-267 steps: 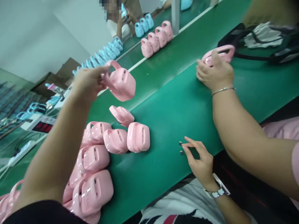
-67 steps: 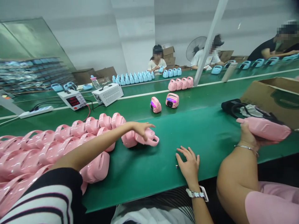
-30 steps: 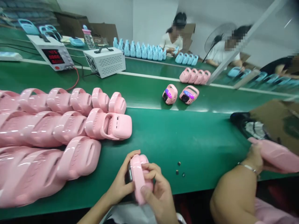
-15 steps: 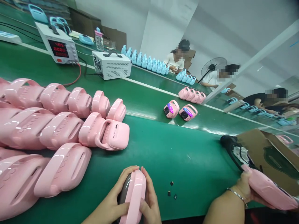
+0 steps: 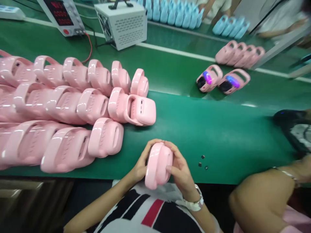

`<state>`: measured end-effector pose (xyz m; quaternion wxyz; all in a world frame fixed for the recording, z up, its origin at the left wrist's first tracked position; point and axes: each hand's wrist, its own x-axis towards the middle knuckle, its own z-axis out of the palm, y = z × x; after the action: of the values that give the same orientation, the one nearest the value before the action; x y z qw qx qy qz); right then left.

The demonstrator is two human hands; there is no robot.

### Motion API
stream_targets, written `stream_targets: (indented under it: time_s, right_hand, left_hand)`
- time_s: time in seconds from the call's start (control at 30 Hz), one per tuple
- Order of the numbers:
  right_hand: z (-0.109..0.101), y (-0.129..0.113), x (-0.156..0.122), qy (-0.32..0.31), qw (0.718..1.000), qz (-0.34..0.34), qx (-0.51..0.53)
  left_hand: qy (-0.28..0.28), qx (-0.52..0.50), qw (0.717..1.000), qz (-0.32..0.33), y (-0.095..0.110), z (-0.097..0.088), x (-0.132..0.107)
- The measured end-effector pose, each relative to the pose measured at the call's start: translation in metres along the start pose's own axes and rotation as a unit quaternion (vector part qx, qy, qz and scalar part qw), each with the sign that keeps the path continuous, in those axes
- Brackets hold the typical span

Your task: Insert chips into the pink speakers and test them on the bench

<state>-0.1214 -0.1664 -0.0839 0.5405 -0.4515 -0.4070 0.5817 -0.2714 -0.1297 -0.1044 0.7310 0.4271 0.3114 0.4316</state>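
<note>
A pink portable speaker (image 5: 158, 166) with a carry handle is held near my body, just over the front edge of the bench. My left hand (image 5: 142, 163) grips its left side, fingers bent over the top. Around the right side is my right hand (image 5: 180, 168), its thumb resting on the casing. The speaker is tilted, with its handle side up; its front is mostly hidden. To the right of my hands lie small dark chips (image 5: 200, 164) that look like memory cards. Left of my hands, the nearest pink speaker (image 5: 107, 137) stands at a row's end.
Rows of pink speakers (image 5: 51, 100) cover the left of the green bench (image 5: 184, 129). Behind are a power supply (image 5: 62, 14), a grey metal box (image 5: 123, 26) and two lit speakers (image 5: 209, 79). A co-worker's arm (image 5: 264, 197) reaches in at right, near a black object (image 5: 291, 126).
The view has tipped downward, showing my lap and the bench edge. The held speaker has turned, exposing more of its casing to the right of the handle. Both hands still hold it.
</note>
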Motion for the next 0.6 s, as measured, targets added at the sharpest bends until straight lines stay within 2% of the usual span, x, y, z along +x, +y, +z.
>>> stream_targets:
  time_s: [0.2, 0.37, 0.6]
  right_hand:
    - [0.001, -0.007, -0.003, 0.01, 0.998, 0.032, 0.045]
    - [-0.001, -0.007, 0.0, 0.011, 0.998, 0.035, 0.046]
    - [-0.003, -0.005, 0.003, 0.001, 0.997, 0.036, 0.067]
  left_hand:
    - [-0.057, -0.038, 0.998, 0.008, -0.002, -0.003, 0.0]
    - [-0.025, -0.034, 0.999, -0.02, 0.006, 0.002, 0.001]
    - [0.023, -0.019, 0.999, -0.026, 0.012, 0.008, 0.005]
